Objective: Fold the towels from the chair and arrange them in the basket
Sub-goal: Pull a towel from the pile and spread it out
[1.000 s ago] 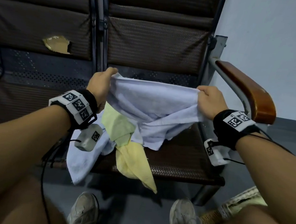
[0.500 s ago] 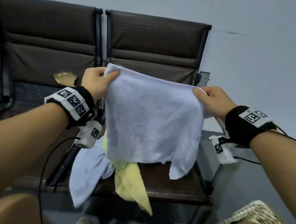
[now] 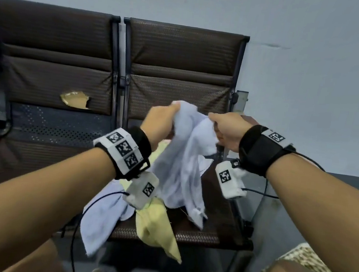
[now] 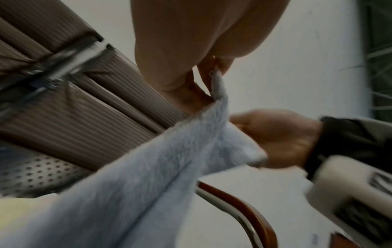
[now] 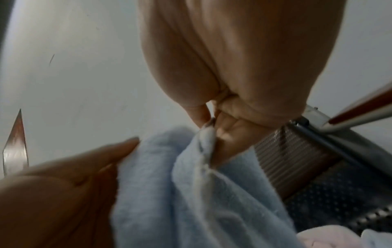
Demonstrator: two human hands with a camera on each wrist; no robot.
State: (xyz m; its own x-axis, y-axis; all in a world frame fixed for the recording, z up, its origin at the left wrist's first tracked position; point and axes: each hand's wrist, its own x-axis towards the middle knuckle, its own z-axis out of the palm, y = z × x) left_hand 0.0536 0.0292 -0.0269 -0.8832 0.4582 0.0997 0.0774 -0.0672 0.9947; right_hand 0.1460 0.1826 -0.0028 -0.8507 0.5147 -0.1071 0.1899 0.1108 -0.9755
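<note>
Pinching the top corners of the pale blue towel [image 3: 183, 158], the left hand [image 3: 159, 122] and right hand [image 3: 227, 132] are meeting above the chair [image 3: 208, 227], seemingly halving it.

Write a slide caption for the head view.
Both hands, left hand and right hand, pinch a pale blue towel above a chair.

The held towel [image 3: 183, 158] hangs between the left hand [image 3: 160, 122] and right hand [image 3: 225, 129], above the right chair [image 3: 181, 69]. On its seat lie two more towels, one [image 3: 103, 218] left of the other [image 3: 155, 228], both draping over the near edge. The basket [image 3: 307, 258] stands near right.
</note>
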